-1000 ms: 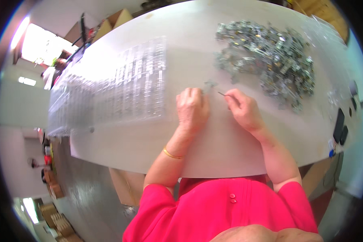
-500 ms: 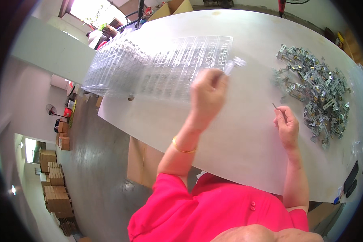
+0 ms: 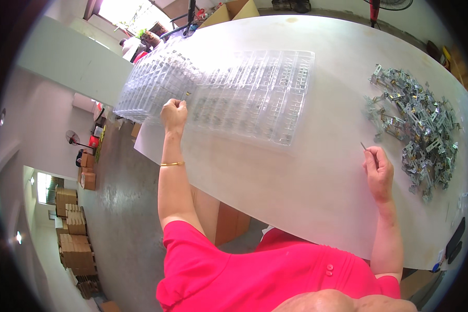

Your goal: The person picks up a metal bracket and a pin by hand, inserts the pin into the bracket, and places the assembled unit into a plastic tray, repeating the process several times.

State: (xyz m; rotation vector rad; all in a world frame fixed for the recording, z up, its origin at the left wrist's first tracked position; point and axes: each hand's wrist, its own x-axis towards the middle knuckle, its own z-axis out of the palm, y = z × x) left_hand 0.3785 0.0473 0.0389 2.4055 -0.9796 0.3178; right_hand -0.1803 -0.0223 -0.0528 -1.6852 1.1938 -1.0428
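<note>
My left hand [image 3: 174, 117] is closed in a pinch at the near edge of a tall stack of clear plastic trays [image 3: 145, 93]. A small metal bracket [image 3: 187, 95] with a brassy glint shows at its fingertips. Right of the stack lies a clear compartment tray [image 3: 292, 112], with small parts in its rows of cells. Over the table on the right, my right hand [image 3: 378, 171] pinches a thin metal pin [image 3: 363, 146] that points up and left. Beside that hand spreads a heap of silvery metal brackets [image 3: 421, 125].
The white table [image 3: 307, 187] ends in a slanting edge at the near left. At the right rim lie dark flat objects [image 3: 455, 234]. An open cardboard box [image 3: 231, 13] and a fan [image 3: 390, 4] stand beyond the far edge. Stacked cartons [image 3: 75, 249] are across the floor.
My left hand has swung left, carrying the metal bracket from the tray's right side to the tray stack. My right hand keeps its pinch on the pin. The whole view has shifted slightly.
</note>
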